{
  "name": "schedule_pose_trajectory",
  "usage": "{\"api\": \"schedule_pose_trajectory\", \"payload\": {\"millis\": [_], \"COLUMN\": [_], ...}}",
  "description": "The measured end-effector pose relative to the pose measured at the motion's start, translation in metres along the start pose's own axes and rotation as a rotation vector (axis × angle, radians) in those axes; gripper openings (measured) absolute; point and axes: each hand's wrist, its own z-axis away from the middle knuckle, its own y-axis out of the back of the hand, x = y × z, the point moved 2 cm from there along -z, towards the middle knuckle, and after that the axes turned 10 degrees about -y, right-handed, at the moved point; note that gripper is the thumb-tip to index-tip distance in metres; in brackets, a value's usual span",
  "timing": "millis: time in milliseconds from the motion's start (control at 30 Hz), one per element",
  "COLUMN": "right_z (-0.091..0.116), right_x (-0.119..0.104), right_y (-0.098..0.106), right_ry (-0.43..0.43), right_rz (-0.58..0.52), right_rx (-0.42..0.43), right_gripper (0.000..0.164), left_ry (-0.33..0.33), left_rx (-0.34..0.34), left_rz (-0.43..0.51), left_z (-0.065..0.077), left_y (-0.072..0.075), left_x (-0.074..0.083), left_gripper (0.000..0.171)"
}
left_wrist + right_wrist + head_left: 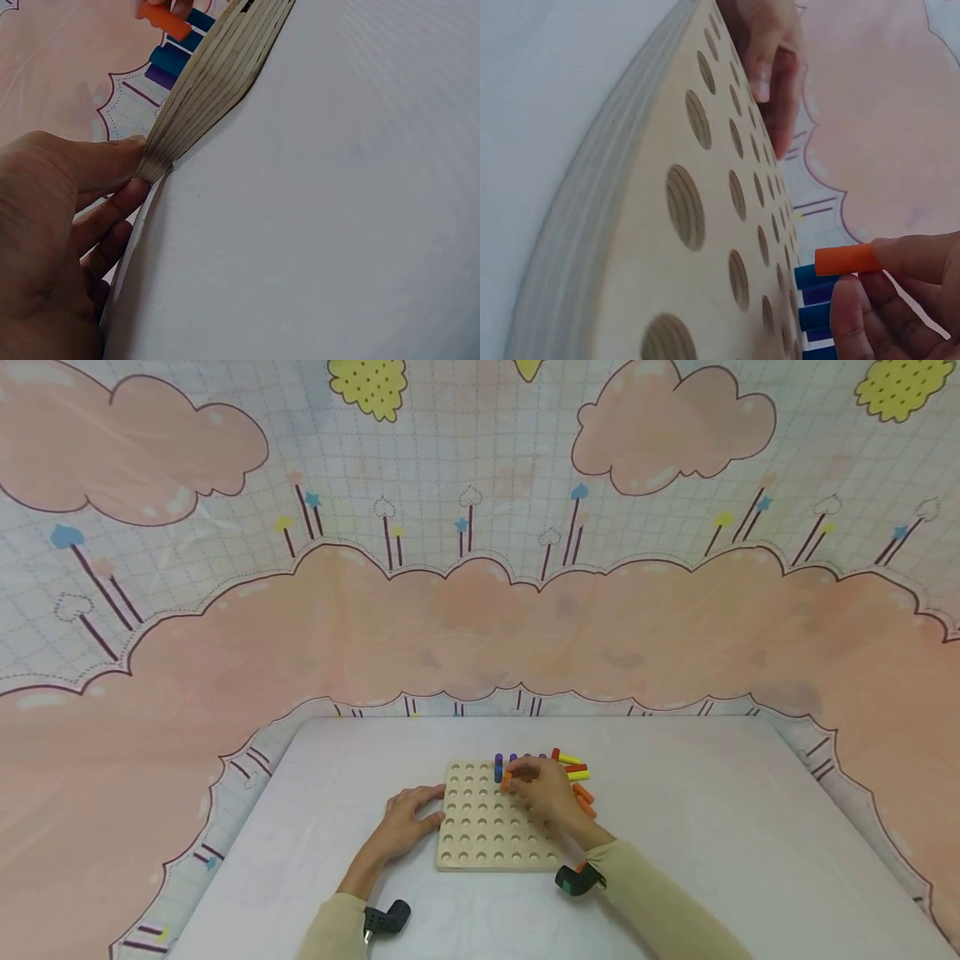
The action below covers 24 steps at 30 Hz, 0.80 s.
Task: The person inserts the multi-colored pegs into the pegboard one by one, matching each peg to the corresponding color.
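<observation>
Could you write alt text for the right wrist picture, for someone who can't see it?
A right hand pinches an orange peg near blue pegs standing in a wooden board with rows of round holes; a left hand is at the board's far edge.

So the bench is plain white, lower middle of the frame, with a cutesy printed backdrop behind it and down both sides. Fat pinkish clouds sit upper left and right of center, dotted yellow shapes along the top edge, and a wavy peach band runs across the middle. Lighting's pretty soft.
</observation>
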Motion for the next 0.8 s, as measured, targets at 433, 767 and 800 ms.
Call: {"api": "schedule_pose_trajectory", "payload": {"millis": [433,767,800], "right_z": [-0.007,-0.007,-0.006], "right_x": [0.004,0.001,0.001], "right_y": [-0.015,-0.016,-0.015], "right_ry": [0.053,0.119,0.111], "right_rz": [0.060,0.148,0.147], "right_rx": [0.002,0.024,0.022], "right_gripper": [0.015,0.014,0.014], "left_ry": [-0.008,0.011,0.012], "left_rx": [-0.011,-0.009,-0.009], "left_rz": [-0.004,0.000,-0.001], "left_z": [-0.003,-0.005,-0.006], "left_y": [0.001,0.002,0.002], "left_x": [-0.002,0.000,0.000], "left_gripper": [0.046,0.046,0.046]}}
